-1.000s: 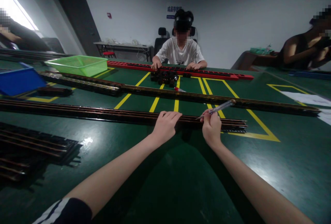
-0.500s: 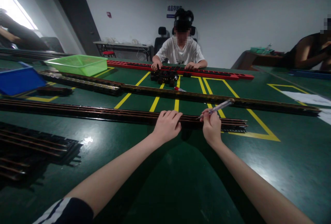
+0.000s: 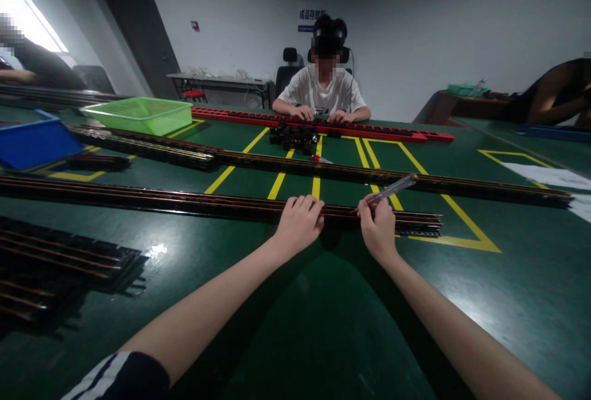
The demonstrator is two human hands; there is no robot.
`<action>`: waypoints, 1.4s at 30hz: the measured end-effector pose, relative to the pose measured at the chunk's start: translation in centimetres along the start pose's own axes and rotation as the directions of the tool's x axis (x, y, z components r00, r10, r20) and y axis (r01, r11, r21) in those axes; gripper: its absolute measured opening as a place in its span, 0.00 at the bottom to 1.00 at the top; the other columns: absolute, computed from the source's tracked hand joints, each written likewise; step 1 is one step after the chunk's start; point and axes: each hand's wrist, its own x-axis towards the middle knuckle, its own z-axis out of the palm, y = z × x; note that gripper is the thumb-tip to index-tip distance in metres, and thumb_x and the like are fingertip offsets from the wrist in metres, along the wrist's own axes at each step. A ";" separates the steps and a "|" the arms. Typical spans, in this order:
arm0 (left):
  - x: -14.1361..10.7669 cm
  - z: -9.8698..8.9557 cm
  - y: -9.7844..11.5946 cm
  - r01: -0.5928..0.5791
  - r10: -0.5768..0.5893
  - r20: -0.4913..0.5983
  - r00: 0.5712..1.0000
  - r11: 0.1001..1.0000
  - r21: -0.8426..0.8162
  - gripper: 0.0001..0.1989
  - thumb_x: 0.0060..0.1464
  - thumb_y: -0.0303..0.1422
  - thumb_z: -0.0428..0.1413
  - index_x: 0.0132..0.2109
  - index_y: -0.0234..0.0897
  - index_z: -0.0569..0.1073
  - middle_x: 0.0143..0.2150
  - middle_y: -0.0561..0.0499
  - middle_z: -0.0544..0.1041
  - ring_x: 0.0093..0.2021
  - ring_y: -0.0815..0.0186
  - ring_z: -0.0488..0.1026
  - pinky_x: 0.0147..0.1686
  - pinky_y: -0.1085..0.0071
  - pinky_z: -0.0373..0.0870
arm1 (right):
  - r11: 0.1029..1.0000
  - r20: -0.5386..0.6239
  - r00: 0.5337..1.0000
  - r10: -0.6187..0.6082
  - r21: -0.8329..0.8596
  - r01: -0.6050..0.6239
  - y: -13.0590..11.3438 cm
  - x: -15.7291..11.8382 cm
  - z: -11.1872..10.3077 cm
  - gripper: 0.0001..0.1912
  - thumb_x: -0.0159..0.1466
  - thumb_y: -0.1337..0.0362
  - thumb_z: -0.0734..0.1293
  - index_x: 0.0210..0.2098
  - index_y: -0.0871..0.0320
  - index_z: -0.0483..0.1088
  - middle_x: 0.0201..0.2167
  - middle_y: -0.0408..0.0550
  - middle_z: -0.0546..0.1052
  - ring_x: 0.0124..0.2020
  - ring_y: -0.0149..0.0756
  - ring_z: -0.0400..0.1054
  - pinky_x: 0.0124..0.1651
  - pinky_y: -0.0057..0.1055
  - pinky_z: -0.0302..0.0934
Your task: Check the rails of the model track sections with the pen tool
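A long black rail (image 3: pixel 194 201) with copper-coloured strips runs across the green table in front of me. My left hand (image 3: pixel 300 223) has its fingers curled over the rail, gripping it. To the right, my right hand (image 3: pixel 377 226) pinches a slim pen-like tool (image 3: pixel 392 189) with a clear handle and a thin tip. The tip points down and left at the rail's top, between my hands; whether it touches cannot be made out. The rail's right end (image 3: pixel 427 223) reaches just beyond my right hand.
Behind lies another long dark rail (image 3: pixel 415 181). Shorter black strips (image 3: pixel 69 252) lie at the near left. A blue bin (image 3: pixel 34 144) and a green basket (image 3: pixel 157 118) stand left. Opposite, a person (image 3: pixel 321 89) sits at a red rail (image 3: pixel 397 133) beside a black cluster (image 3: pixel 293 136).
My hands have hardly moved; the tool's handle has dipped slightly. The person opposite has moved one hand off the black cluster and inward to the red rail.
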 end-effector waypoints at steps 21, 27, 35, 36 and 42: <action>0.1 -0.3 0.5 0.012 -0.011 -0.003 1.000 0.999 0.043 0.13 0.59 0.32 0.47 0.47 0.32 0.69 0.45 0.45 0.73 0.45 0.61 0.68 0.46 0.62 0.62 | 0.997 0.013 0.998 -0.060 -0.042 0.061 -0.7 0.1 0.0 0.07 0.61 0.60 0.60 0.28 0.56 0.62 0.21 0.45 0.72 0.25 0.40 0.67 0.38 0.39 0.56; 0.1 -0.3 0.6 0.016 -0.015 -0.005 1.000 0.999 0.035 0.13 0.58 0.32 0.47 0.48 0.31 0.69 0.46 0.45 0.73 0.45 0.61 0.68 0.47 0.61 0.62 | 0.999 -0.007 0.999 -0.046 -0.013 0.046 -0.6 0.0 0.0 0.06 0.61 0.61 0.59 0.29 0.55 0.62 0.21 0.44 0.72 0.25 0.39 0.67 0.37 0.39 0.58; -0.1 -0.3 0.7 0.017 -0.016 -0.012 1.000 0.999 0.034 0.15 0.58 0.30 0.47 0.50 0.33 0.69 0.49 0.45 0.73 0.48 0.59 0.68 0.50 0.58 0.61 | 0.997 -0.032 0.997 -0.066 -0.034 0.065 -0.7 -0.1 0.1 0.07 0.61 0.60 0.60 0.29 0.55 0.61 0.21 0.44 0.72 0.26 0.39 0.67 0.36 0.38 0.57; -0.1 -0.3 0.8 0.017 -0.017 -0.013 1.000 0.999 0.041 0.15 0.58 0.29 0.47 0.51 0.34 0.69 0.49 0.45 0.73 0.49 0.59 0.68 0.51 0.57 0.60 | 0.996 -0.032 0.997 -0.073 -0.046 0.071 -0.8 -0.1 0.1 0.07 0.61 0.60 0.60 0.29 0.55 0.61 0.21 0.45 0.73 0.26 0.40 0.67 0.37 0.39 0.57; -0.2 -0.5 0.8 0.013 -0.011 -0.022 1.000 0.998 0.059 0.18 0.56 0.26 0.46 0.53 0.34 0.68 0.51 0.45 0.73 0.51 0.58 0.68 0.54 0.54 0.59 | 0.992 -0.013 0.995 -0.096 -0.082 0.094 -1.2 -0.2 0.0 0.07 0.61 0.60 0.60 0.29 0.55 0.62 0.21 0.45 0.74 0.26 0.41 0.67 0.38 0.39 0.57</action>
